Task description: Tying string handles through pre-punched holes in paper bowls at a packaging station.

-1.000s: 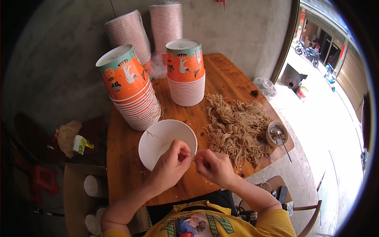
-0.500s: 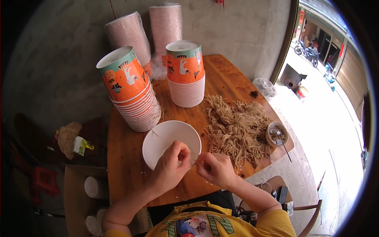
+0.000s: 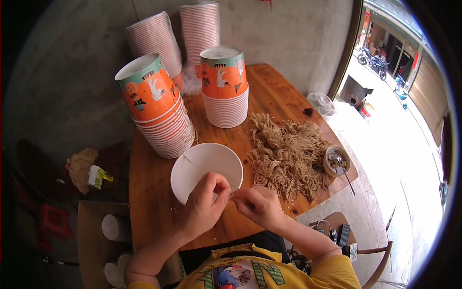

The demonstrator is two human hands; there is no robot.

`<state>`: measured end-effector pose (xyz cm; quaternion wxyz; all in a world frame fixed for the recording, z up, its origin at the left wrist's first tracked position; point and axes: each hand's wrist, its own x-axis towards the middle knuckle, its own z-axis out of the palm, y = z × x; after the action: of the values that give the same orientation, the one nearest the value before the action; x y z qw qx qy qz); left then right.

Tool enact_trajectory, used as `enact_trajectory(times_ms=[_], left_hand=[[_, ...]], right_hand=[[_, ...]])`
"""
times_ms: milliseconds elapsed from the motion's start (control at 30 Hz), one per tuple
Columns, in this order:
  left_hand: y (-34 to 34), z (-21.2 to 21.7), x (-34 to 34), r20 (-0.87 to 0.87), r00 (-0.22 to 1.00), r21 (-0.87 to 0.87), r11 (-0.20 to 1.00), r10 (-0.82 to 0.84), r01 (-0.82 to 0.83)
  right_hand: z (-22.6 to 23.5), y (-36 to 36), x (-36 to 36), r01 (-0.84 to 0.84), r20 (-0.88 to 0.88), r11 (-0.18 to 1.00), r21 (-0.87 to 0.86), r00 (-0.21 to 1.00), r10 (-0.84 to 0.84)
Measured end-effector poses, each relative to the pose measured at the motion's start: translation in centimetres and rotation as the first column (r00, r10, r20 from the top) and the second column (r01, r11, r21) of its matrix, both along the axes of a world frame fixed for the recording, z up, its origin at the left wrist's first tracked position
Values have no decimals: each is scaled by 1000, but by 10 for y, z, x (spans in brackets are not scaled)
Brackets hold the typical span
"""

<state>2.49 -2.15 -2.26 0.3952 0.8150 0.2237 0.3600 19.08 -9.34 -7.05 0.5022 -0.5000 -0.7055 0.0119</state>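
Observation:
My left hand is closed in a pinch over the near right rim of a white paper tub. Fingertip to fingertip with it, my right hand pinches too. Between them runs a thin tan cord, mostly hidden by the fingers. The tub faces up, and a short strand of cord crosses its far left inner wall. Right of the tub lies a loose heap of tan cords. I cannot tell whether the cord in my fingers joins the strand in the tub.
Behind the tub stand two upturned stacks of orange-and-green paper tubs. Plastic-wrapped tub stacks lean at the wall. A small bowl with a spoon sits by the table's right edge. Lower left, a cardboard box holds white tubs.
My fingertips have drawn together, closing the small gap between my hands. My right hand moved slightly left. The whole view has shifted a little.

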Motion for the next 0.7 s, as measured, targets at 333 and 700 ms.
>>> enact_trajectory(times_ms=[333, 700], left_hand=[[-2, -12, -2, -36, 994, 558, 827, 106, -68], [8, -24, -20, -78, 988, 502, 861, 131, -75]], right_hand=[[-2, -9, -7, 21, 30, 997, 77, 999, -23], [48, -2, 25, 22, 450, 992, 121, 890, -74]])
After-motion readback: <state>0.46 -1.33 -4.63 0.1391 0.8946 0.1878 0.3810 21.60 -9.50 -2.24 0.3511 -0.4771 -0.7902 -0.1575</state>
